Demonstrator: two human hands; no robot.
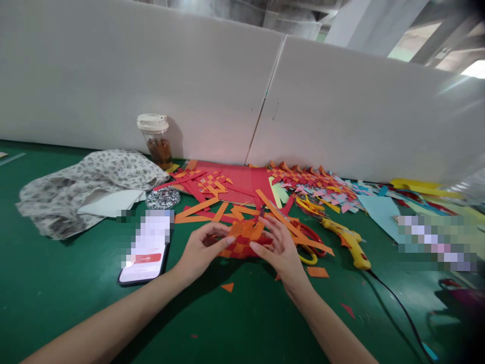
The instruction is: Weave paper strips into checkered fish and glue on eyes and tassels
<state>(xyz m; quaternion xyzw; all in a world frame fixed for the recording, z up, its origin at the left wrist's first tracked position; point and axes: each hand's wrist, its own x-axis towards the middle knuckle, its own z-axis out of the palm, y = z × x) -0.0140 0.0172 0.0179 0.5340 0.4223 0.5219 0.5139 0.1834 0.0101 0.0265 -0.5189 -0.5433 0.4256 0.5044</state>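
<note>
Between my two hands is a woven piece of red and orange paper strips, held just above the green table. My left hand pinches its left edge between thumb and fingers. On the right side, my right hand grips the same piece, its thumb on the near face. A small dark pointed thing rises at the top edge of the weave, by my right fingers; I cannot make out what it is. Loose orange strips lie behind my hands, and red-handled scissors rest beyond my right hand.
A phone lies left on the green table, near a patterned cloth and a lidded cup. Rightward are a yellow glue gun with a trailing cord, woven paper fish and blue paper. A white partition stands behind.
</note>
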